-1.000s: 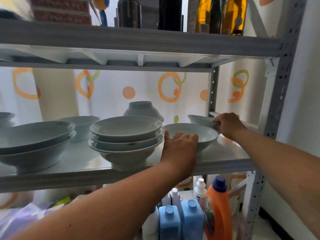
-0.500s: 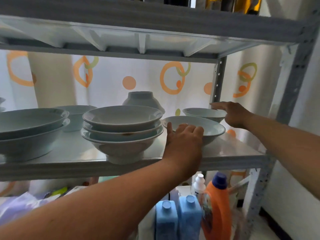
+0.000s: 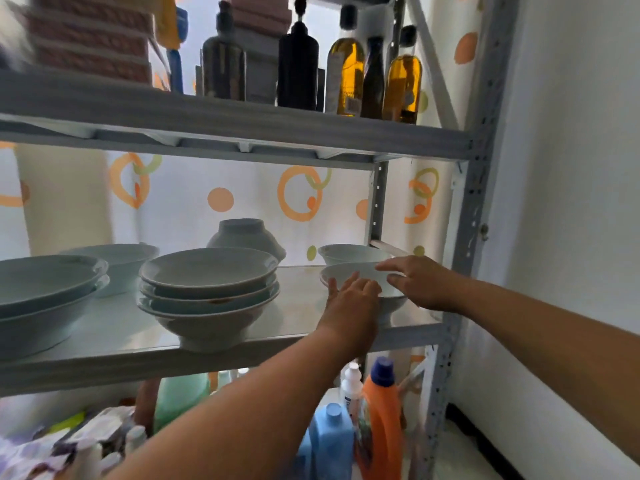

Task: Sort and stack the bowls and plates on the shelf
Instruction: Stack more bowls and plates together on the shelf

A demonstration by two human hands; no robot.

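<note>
Bowls on the middle shelf [image 3: 104, 334] are only partly sorted. A stack of shallow bowls [image 3: 207, 289] stands at mid-shelf and serves here as the landmark. To the right of that stack, near the shelf's front edge, sits a single footed bowl [image 3: 360, 273]; both hands are at it. Behind that bowl, further right of the stack, stands a smaller bowl [image 3: 349, 252], apart from the hands. Behind the stack an upturned bowl [image 3: 246, 233] rests against the curtain; left of the stack lie two nested large bowls [image 3: 45, 289] and, behind them, one more bowl [image 3: 117, 258].

Step in hand, as judged: taking hold of the footed bowl for stacking. The next move calls for a firm two-sided hold, a lift clear of the shelf, and level travel toward a matching pile without knocking the neighbouring stack.

Left hand [image 3: 351, 299]: arm reaches up from below, fingers together and laid against the bowl's near wall, palm cupping it; a closed grasp is not evident. Right hand [image 3: 420, 284]: arm enters from the right, fingers loosely spread and extended over the far rim, touching or just above it; which cannot be told.
</note>
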